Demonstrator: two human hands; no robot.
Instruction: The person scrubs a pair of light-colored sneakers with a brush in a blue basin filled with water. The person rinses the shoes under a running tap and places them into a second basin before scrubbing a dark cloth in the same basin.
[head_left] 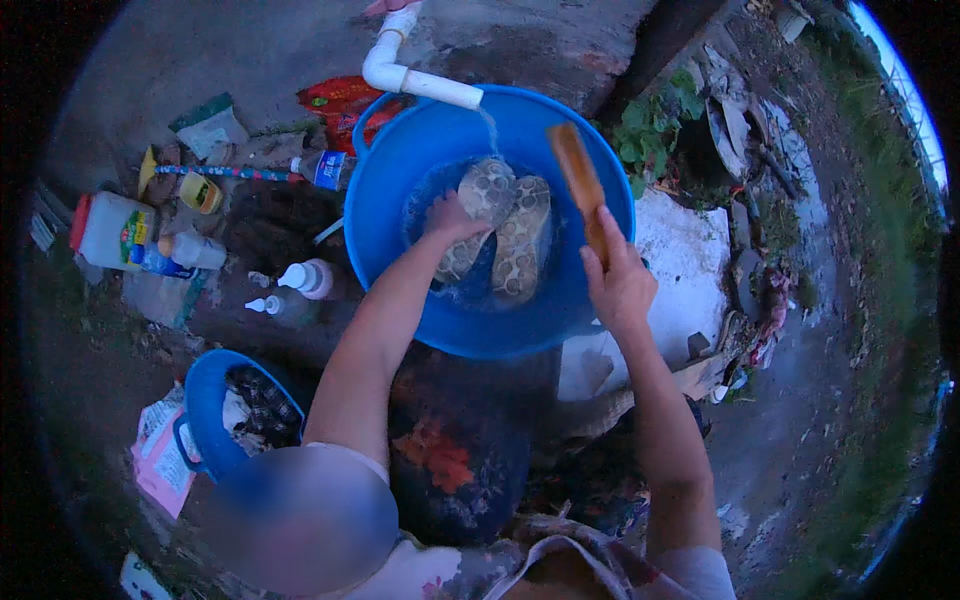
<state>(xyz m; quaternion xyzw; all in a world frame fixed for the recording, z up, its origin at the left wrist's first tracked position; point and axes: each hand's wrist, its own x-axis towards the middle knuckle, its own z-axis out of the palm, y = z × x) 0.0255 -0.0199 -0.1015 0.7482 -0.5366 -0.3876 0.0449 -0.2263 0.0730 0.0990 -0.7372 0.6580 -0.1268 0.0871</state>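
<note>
Blue plastic forms the big tub [385,225] at upper centre of the frame, and we log two pale, patterned shoes inside it, lying side by side in shallow water with their soles facing up. From the upper edge, a white pipe [430,88] feeds a thin stream [489,128] that falls near the top end of the first shoe [487,190].

Grip, left: our left hand [452,215] grasps the first shoe across its middle; some fingers are hidden, so we cannot tell how firmly. Grip, right: our right hand [622,282] is closed around the lower end of a wooden brush [578,178], as we judge it; bristles cannot be made out.

Key relation: the brush stands apart from both shoes, over the right side of the tub, its long axis running from upper left to lower right. The first shoe slants the other way, upper right to lower left. Between it and the brush lies the second shoe [520,240], nearly upright in the frame and untouched by either hand. We therefore note that the right hand is nearer to the second shoe, and that the brush must cross leftward over it to meet the gripped one.
</note>
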